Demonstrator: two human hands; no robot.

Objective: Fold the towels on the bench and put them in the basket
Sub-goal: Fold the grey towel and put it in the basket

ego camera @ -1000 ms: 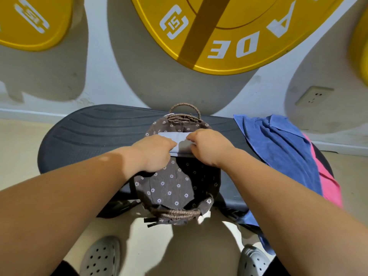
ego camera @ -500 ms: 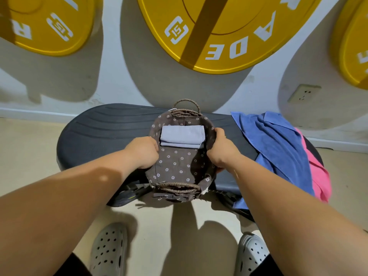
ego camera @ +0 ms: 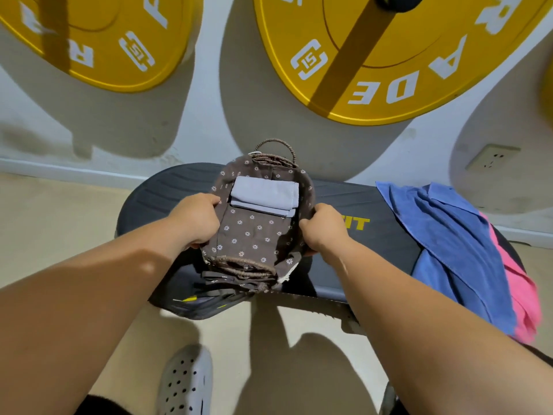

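Observation:
A woven basket (ego camera: 239,266) with a brown flowered lining stands on the black bench (ego camera: 167,190). Inside it, at the far end, lies a folded grey towel (ego camera: 264,195). My left hand (ego camera: 197,218) grips the basket's left rim and my right hand (ego camera: 324,230) grips its right rim. An unfolded blue towel (ego camera: 454,244) is draped over the bench's right end, and a pink towel (ego camera: 520,292) lies partly under it.
Yellow weight plates (ego camera: 389,55) hang on the white wall behind the bench. A wall socket (ego camera: 490,157) sits at the right. My grey clog (ego camera: 188,381) stands on the beige floor in front of the bench.
Both hands left the grey towel in the basket and moved out to grip the basket's two side rims. The view shifted, so the basket now sits further right in the frame.

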